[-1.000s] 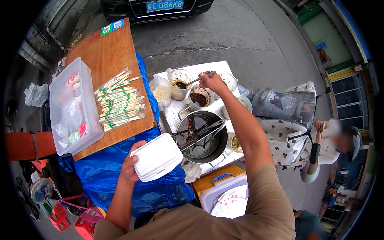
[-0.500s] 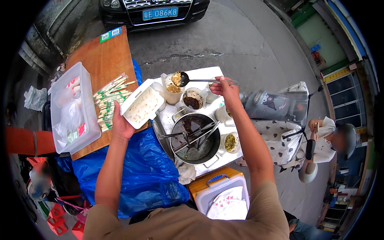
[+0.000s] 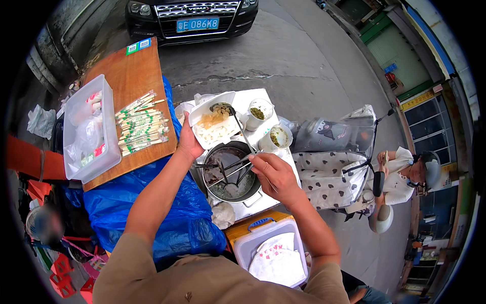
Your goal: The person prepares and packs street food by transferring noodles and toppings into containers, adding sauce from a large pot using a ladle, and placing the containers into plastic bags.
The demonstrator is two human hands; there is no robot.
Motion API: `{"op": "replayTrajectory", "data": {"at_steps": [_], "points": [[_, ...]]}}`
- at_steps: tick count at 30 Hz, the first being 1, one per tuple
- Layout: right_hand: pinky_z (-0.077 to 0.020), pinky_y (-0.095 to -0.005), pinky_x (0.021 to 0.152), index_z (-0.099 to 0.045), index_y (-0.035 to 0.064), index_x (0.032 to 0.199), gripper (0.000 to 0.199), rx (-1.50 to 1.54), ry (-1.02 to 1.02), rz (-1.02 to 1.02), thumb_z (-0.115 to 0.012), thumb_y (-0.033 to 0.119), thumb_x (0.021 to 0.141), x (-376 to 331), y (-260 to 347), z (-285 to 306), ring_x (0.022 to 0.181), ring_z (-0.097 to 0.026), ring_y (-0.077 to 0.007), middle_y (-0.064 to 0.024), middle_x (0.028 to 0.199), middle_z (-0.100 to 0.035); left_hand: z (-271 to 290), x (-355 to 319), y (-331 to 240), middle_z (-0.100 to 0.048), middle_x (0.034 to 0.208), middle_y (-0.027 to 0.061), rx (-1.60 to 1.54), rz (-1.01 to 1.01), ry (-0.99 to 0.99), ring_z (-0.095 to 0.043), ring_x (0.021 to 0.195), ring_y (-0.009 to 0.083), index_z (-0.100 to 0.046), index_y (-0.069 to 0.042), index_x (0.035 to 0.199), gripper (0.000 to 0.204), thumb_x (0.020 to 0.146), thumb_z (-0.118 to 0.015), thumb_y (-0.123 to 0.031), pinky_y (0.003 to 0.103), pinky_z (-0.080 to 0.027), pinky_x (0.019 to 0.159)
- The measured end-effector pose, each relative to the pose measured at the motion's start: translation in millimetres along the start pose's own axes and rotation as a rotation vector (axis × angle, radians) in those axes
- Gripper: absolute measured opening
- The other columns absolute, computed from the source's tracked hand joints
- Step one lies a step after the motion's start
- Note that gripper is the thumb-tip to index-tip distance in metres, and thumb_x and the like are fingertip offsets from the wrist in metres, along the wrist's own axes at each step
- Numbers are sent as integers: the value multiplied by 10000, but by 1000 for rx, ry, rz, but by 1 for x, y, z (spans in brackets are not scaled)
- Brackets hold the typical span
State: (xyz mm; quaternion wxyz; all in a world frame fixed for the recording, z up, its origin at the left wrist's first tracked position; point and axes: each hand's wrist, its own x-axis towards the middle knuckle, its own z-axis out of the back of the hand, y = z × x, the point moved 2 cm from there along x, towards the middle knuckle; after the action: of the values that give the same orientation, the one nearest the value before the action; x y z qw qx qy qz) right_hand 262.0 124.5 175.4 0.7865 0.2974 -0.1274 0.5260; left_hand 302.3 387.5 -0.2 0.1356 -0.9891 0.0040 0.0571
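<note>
Two hands work over a street stall. The left hand [image 3: 189,144] grips the near edge of a white foam takeaway box [image 3: 216,125], holding it open and tilted above the far rim of a metal pot [image 3: 230,172]; pale and yellowish pieces of food lie inside the box. The right hand [image 3: 273,177] is closed around the handle of a long metal ladle [image 3: 238,124], whose bowl rests over the far corner of the box with greenish contents. Tongs and other utensils lie across the pot, which stands on a white tabletop [image 3: 253,96]. Just beyond the box stand two small tubs of green garnish [image 3: 259,111], one nearer the right hand. To the left, a wooden board [image 3: 129,76] carries a spread of wrapped chopsticks [image 3: 142,126] and a clear plastic bin [image 3: 88,129] of packets. A blue plastic sheet [image 3: 152,202] hangs below the board. Near the lower edge sits an orange-and-white cooler [image 3: 268,243]. Farther right, a seated person [image 3: 405,172] faces a scooter [image 3: 334,147]; a dark car [image 3: 192,17] is parked beyond.
</note>
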Motion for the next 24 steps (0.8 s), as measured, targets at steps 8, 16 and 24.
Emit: {"op": "replayTrajectory", "data": {"at_steps": [8, 16, 24], "points": [[-569, -348, 792, -636, -31, 1195, 207, 226, -376, -284, -604, 46, 1005, -82, 6, 20, 885, -710, -248, -157, 1047, -713, -27, -6, 49, -517, 1485, 190, 36, 125, 64, -534, 1338, 382, -434, -60, 1505, 804, 1011, -323, -683, 514, -443, 1125], [-625, -372, 842, -548, -6, 1285, 347, 936, -1068, -994, -517, 270, 1078, -173, -12, 35, 878, -726, -242, -165, 1009, -706, -40, -18, 80, -551, 1455, 187, 70, 166, 25, -589, 1280, 377, -447, -42, 1491, 691, 1025, -382, -548, 514, -511, 1060], [-628, -367, 759, -566, -28, 1226, 312, 733, -1185, -1251, -512, 237, 1070, -279, -38, 17, 810, -722, -239, -166, 956, -697, -8, -47, 93, -587, 1412, 205, 137, 372, 24, -567, 1306, 366, -517, -13, 1439, 692, 963, -534, -516, 490, -461, 1107]]}}
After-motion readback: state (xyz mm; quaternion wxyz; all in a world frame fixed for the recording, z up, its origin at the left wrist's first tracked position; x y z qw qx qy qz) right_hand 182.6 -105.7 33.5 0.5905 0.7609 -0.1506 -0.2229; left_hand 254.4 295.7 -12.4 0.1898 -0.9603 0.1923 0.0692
